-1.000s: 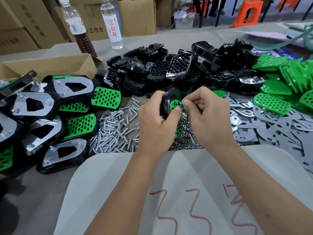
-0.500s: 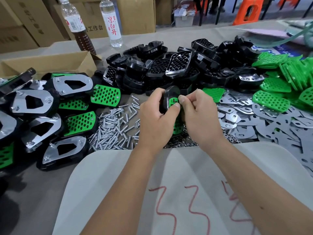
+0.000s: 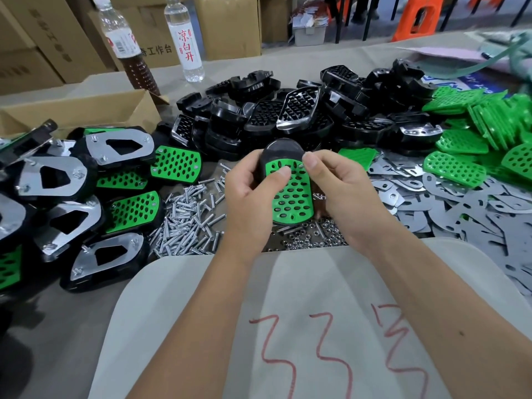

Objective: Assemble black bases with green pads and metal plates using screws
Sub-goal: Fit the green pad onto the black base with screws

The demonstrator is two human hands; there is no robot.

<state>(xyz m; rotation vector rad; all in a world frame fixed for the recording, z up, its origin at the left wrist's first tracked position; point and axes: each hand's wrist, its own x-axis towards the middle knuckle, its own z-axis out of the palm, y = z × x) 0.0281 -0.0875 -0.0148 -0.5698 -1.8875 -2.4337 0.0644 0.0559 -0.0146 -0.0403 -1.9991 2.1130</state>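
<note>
My left hand grips a black base from its left side, thumb pressed on the green pad that lies in it. The pad faces me, its narrow end up. My right hand pinches a small screw at the pad's upper right corner; the fingertips hide most of the screw. Both hands hover over the loose screws and nuts on the table.
Finished assemblies lie stacked at the left. A heap of black bases is behind the hands, green pads and metal plates at the right. Two bottles and a cardboard box stand behind. A white board with red marks covers the near edge.
The base has turned from edge-on to flat, so the green pad now faces me. Both hands kept their hold and stayed in about the same place.
</note>
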